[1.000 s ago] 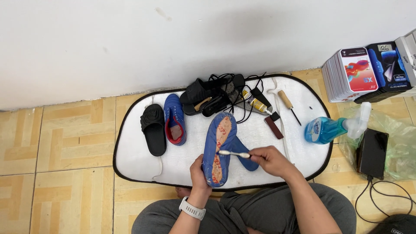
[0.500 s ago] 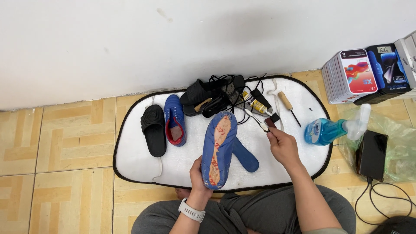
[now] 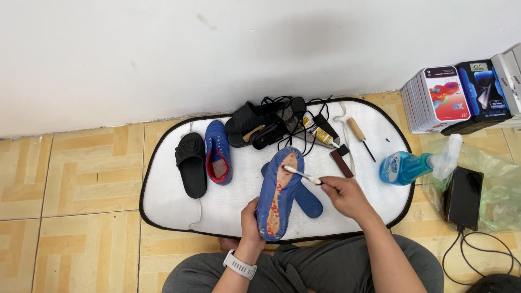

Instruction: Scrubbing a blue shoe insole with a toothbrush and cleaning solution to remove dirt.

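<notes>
Left hand (image 3: 251, 221) gripping upturned blue shoe (image 3: 278, 192); right hand (image 3: 343, 193) pinching white-bristled brush (image 3: 301, 174) on orange-stained sole, above white black-edged mat (image 3: 168, 201)

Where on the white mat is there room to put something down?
Bare mat lies left of and below the black slide, and right of the right hand below the spray bottle. The back edge by the glue tube is crowded.

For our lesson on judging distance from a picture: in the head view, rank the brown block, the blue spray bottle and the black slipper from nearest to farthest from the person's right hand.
1. Brown block: just above the right hand.
2. Blue spray bottle: to its right.
3. Black slipper: far left of the mat.
</notes>
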